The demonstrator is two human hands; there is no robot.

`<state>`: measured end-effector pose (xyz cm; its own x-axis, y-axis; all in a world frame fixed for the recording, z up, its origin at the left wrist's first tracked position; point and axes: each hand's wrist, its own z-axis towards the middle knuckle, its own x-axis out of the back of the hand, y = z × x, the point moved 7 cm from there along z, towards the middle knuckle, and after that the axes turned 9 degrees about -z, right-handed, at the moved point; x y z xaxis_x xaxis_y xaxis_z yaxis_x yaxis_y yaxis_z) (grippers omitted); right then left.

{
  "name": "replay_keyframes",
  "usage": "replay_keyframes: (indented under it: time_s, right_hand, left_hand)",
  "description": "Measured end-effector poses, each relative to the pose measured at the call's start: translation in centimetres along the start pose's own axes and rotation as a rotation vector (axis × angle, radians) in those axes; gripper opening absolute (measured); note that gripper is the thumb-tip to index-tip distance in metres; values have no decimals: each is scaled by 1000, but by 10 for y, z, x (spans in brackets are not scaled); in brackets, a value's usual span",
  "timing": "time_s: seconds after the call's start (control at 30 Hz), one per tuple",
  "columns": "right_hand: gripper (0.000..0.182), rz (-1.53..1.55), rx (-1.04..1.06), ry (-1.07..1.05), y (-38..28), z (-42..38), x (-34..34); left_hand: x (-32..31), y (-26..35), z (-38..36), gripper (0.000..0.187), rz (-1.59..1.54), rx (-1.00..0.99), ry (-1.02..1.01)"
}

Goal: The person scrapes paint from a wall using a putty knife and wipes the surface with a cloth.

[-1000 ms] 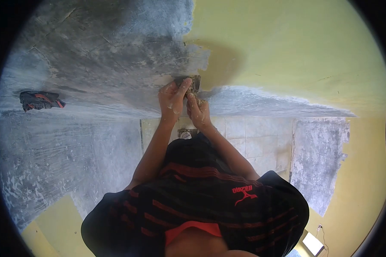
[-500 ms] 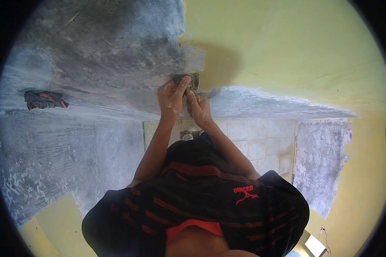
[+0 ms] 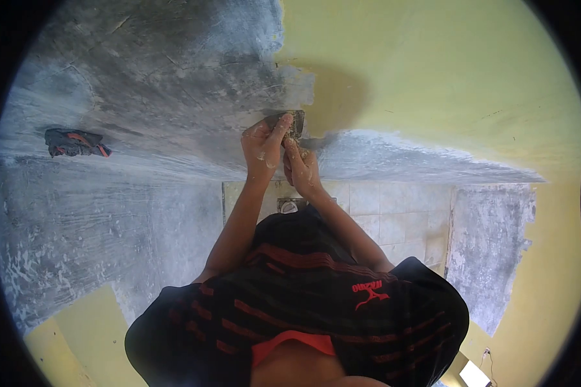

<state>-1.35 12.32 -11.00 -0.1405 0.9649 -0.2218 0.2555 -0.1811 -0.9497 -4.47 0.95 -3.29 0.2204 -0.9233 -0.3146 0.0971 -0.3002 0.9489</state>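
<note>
A small dark scraper [image 3: 298,122], coated with yellowish flakes, lies against the wall at the edge of the yellow paint. My left hand [image 3: 263,147] is closed on it, with the thumb pressed over its face. Close beside it on the right, my right hand [image 3: 303,173] has its fingers drawn together at the scraper's lower end. Pale residue spots both hands. Part of the scraper is hidden by the fingers.
Bare grey wall [image 3: 168,97] extends to the left and yellow paint [image 3: 419,71] to the right. A dark crumpled cloth [image 3: 76,142] with red stripes is at the left. Pale floor tiles [image 3: 400,203] show beyond my arms. A white object [image 3: 475,374] and a cord are at lower right.
The view has shifted slightly, so the wall, cloth and hands appear a little farther right. Both hands keep nearly the same hold at the scraper.
</note>
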Motion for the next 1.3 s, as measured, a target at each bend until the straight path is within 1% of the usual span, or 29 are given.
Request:
replay_keyframes:
  time_s: [0.07,0.17,0.23,0.37,0.43,0.47,0.5,0.53,0.57,0.6,0.63,0.67,0.7,0.73,0.83,0.87,0.93,0.97,1.03,1.07,1.13,1.17,1.23,1.27,1.3]
  right_hand:
    - [51,20,5,7,-5,-3,-4]
    - [51,23,12,26,-4,-2,-5]
    - [51,14,19,40,-3,1,-3]
    - [49,-66,50,74,-4,2,0]
    - [48,-115,55,98,-14,8,5]
    - [48,-195,183,116,-32,16,9]
    - [48,-274,308,134,-47,15,10]
    - [48,-273,294,136,-47,7,7]
    - [49,-193,216,105,-44,2,0]
    - [49,-117,163,70,-48,8,-5]
    - [51,-102,158,71,-46,5,-7]
    - [51,-99,162,67,-34,7,-4]
    - [51,-62,112,46,-11,7,0]
    - [51,-24,68,28,-3,7,0]
    - [51,-76,31,24,-2,6,4]
    - [51,-77,27,28,-4,5,5]
    - [52,-106,84,41,-18,10,4]
    - [52,-102,88,38,-26,13,1]
    - [52,-13,90,8,-47,9,-5]
    - [52,-11,92,10,-45,4,-6]
    - [52,-56,83,9,-41,0,-7]
    - [52,-53,88,12,-32,0,-3]
    - [50,-104,10,-12,-15,2,1]
    - [50,-102,6,-10,-7,3,2]
    - [52,-96,38,11,-13,1,-1]
  left_hand:
    - [-2,4,0,16,24,-17,2]
    - [-4,4,-1,16,-22,-29,22]
    - [-4,3,0,22,-10,-50,49]
    - [-2,4,-1,21,24,-47,49]
    - [-1,3,1,18,25,-40,46]
    - [-2,5,7,18,25,-39,50]
    - [-4,14,15,19,92,-55,61]
    - [-4,18,13,22,162,-64,71]
    - [-5,18,4,22,162,-54,69]
    - [-9,23,3,26,84,-107,71]
    - [-12,29,6,30,7,-166,75]
    - [-8,24,5,30,9,-171,76]
    - [-1,10,2,31,73,-125,67]
    - [4,1,1,32,137,-81,54]
    - [7,-8,5,31,165,-79,54]
    - [6,-10,2,31,163,-74,52]
    - [-7,16,1,24,42,-71,72]
    - [-12,28,4,24,45,-76,72]
    - [-18,42,3,22,18,-92,84]
    - [-14,36,1,22,19,-93,81]
    - [-4,22,6,17,123,-137,31]
    - [-1,13,3,17,124,-140,26]
    - [0,8,-1,18,97,-126,69]
    - [0,6,-2,18,99,-122,67]
    - [-4,13,-4,19,49,-115,62]
